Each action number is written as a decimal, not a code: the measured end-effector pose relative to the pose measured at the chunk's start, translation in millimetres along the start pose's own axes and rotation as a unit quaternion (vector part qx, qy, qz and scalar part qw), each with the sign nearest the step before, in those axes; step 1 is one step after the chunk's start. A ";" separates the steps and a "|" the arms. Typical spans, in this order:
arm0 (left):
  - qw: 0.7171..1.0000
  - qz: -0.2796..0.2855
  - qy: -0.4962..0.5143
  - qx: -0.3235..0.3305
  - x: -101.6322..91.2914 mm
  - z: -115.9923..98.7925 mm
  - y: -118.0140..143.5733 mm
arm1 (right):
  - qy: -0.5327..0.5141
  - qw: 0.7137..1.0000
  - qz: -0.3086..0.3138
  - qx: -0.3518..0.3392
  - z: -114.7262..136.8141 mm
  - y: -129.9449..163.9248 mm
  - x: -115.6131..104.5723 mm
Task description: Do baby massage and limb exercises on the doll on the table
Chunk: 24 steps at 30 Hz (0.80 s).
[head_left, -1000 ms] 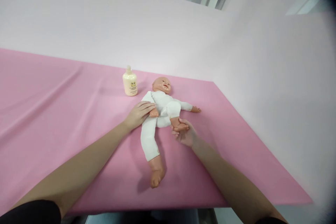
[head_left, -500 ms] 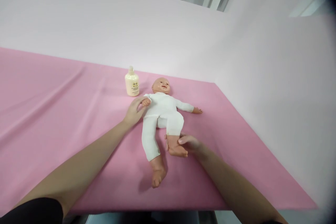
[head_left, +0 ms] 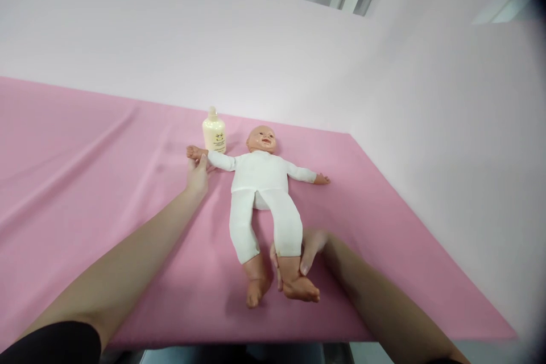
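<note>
Doll arm [head_left: 222,161] & leg [head_left: 288,227] straightening since prev.; I'm pinching wrist [head_left: 199,153] w/ L hand [head_left: 197,177], ankle [head_left: 290,267] w/ R hand [head_left: 314,242], ideally lightly.

Pink tabletop [head_left: 106,182]; doll [head_left: 261,170] and bottle [head_left: 214,135] atop

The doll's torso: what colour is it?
The torso is plain white, best seen in the head view.

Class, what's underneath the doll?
The doll lies on the pink cover; the right hand wraps one lower leg, partly hidden by it. Whatever is beneath the torso is covered.
</note>
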State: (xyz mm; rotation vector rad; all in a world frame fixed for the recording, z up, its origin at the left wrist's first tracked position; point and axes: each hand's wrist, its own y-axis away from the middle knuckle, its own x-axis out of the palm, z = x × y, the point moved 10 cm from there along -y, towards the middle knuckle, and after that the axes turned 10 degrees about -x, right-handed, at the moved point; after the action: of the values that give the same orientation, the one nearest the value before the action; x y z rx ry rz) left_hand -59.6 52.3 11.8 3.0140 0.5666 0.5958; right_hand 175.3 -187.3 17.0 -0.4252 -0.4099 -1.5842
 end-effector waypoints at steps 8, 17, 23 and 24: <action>1.000 0.027 0.013 0.001 11.1 -2.2 6.6 | 0.039 0.998 0.034 0.028 -10.3 2.6 -6.4; 0.995 0.061 -0.051 0.058 19.7 -14.9 13.8 | -0.025 0.997 0.076 -0.001 -15.1 4.2 -5.7; 0.966 0.129 -0.137 0.179 45.5 -32.7 42.7 | -0.049 0.990 -0.079 -0.106 -7.0 16.3 -36.1; 0.954 0.138 -0.167 0.206 50.7 -35.6 49.9 | -0.044 0.986 -0.102 -0.120 -4.7 18.5 -41.6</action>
State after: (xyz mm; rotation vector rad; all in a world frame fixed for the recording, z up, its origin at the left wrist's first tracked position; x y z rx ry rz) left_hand -11.8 21.8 67.6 3.5057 0.2796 -0.0537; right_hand 195.7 -154.8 -7.9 -0.6562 -0.3375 -1.8282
